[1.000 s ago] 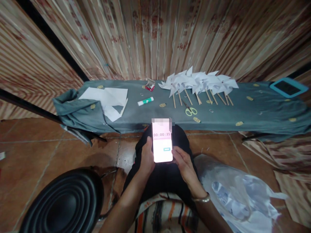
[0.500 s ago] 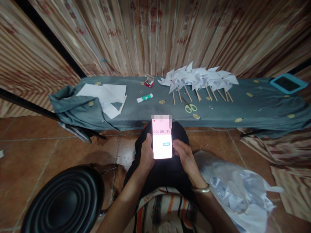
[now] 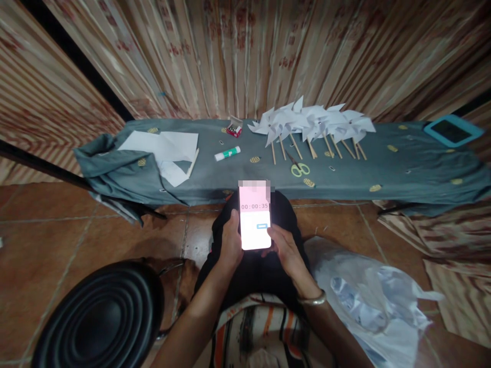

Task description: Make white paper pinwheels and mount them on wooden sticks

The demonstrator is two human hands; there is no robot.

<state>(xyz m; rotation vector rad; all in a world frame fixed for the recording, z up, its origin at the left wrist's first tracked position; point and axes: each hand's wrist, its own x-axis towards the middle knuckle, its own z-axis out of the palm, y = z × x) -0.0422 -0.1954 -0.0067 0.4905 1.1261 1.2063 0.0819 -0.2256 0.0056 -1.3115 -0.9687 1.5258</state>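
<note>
Over my lap I hold a lit phone (image 3: 254,219) whose screen reads 00:00:35. My left hand (image 3: 229,244) is wrapped around its left edge, thumb on the side. My right hand (image 3: 286,250) cups the lower right corner, its thumb at the screen's bottom right edge. Beyond my knees stands a low table under a grey-green cloth (image 3: 383,163). On it lie several white paper pinwheels on wooden sticks (image 3: 314,125), yellow-handled scissors (image 3: 298,167), a glue stick (image 3: 227,153), a small red box (image 3: 233,130) and white paper sheets (image 3: 164,148).
A black round stool (image 3: 99,317) stands at my lower left on the tiled floor. A clear plastic bag (image 3: 368,301) with paper scraps lies at my right. A blue-framed tablet (image 3: 452,130) rests on the table's far right. Striped curtains hang behind.
The phone and both hands have risen slightly toward the table. My right thumb has come closer to the screen's lower right. The timer reads the same.
</note>
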